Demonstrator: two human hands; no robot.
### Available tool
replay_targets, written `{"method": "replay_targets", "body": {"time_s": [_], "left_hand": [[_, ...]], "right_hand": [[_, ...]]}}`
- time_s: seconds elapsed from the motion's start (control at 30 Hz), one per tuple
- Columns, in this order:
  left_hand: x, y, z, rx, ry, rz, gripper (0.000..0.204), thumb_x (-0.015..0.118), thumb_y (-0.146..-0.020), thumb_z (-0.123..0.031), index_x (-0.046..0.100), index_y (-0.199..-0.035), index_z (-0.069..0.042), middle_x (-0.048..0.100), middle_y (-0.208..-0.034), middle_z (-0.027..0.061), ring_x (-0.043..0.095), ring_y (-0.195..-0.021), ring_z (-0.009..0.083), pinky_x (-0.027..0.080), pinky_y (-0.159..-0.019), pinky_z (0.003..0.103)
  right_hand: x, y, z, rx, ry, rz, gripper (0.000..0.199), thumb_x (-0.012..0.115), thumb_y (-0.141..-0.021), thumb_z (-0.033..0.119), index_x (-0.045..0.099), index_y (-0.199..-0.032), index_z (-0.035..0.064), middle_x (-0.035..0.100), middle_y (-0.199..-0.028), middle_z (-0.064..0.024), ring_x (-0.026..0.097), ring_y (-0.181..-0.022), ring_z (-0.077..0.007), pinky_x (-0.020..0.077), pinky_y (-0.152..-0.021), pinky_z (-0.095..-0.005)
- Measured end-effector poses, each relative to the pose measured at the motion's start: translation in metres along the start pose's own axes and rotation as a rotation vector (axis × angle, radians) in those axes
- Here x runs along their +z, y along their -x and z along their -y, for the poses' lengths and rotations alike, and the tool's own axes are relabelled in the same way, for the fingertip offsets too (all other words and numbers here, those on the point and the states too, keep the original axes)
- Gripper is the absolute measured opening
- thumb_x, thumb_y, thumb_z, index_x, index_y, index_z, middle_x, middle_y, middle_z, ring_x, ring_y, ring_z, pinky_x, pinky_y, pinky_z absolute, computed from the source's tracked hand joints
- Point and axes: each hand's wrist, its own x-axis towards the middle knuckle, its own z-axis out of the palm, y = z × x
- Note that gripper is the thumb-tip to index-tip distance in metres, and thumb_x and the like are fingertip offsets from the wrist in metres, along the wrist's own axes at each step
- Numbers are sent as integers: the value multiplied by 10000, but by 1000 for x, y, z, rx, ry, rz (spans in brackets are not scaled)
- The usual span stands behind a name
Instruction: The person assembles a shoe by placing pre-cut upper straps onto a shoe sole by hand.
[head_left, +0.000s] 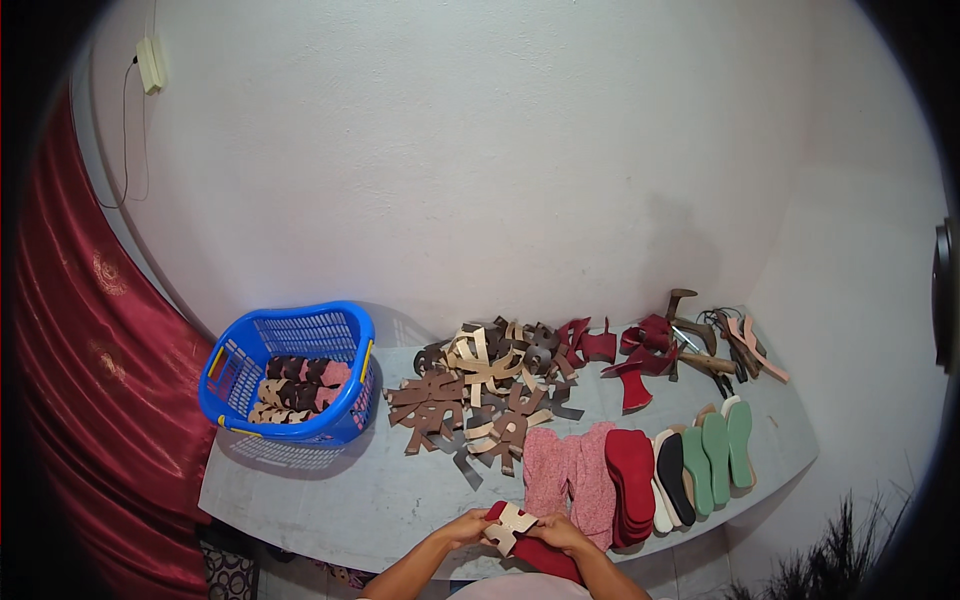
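Close to my body, at the table's front edge, I hold a red shoe sole (546, 557) with a beige cut-out strap piece (512, 520) lying across its front part. My left hand (466, 527) is closed on the left edge of the strap and sole. From the other side, my right hand (563, 533) grips the strap's right edge, over the sole. Both sets of fingertips are partly hidden. Just beyond my right hand lie pink fabric-covered soles (590, 470) and a stack of red soles (629, 480).
A blue laundry basket (290, 435) with strapped slippers inside stands at left. A heap of brown and beige strap pieces (490, 380) fills the middle. Red straps (632, 388), a hammer (708, 362), black soles (674, 478) and green soles (714, 455) lie to the right.
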Motion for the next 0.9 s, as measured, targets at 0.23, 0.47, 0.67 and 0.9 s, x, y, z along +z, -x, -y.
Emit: {"method": "replay_targets", "body": {"time_s": [0.23,0.47,0.67,0.9], "left_hand": [[-24,-11,7,38,-287,-44,247,617,-837,-155,620,-1072,-82,632,-867,-3,578,-709,85,470,-555,225],[-15,6,-18,124,-450,-10,243,639,-793,-103,649,-1034,-70,651,-843,-1,606,-708,98,503,-592,246],[-10,12,-27,273,-489,-29,243,633,-785,-63,651,-1027,-37,652,-855,4,585,-742,86,493,-652,247],[-5,16,-34,353,-523,-126,196,608,-781,-92,676,-963,-61,632,-759,-20,541,-661,62,453,-587,240]], "right_hand": [[5,-12,-12,14,45,36,233,638,-801,125,669,-1000,10,659,-881,-15,571,-779,-85,448,-715,-214],[3,-20,-17,65,24,110,224,634,-804,120,668,-988,-3,658,-881,-22,574,-782,-88,450,-720,-215],[8,-13,-6,-55,-42,51,189,615,-802,79,672,-957,-12,657,-876,-28,579,-776,-103,456,-707,-221],[-6,-27,-26,-76,117,23,210,629,-789,92,654,-980,7,641,-857,-1,563,-730,-90,454,-664,-228]]}}
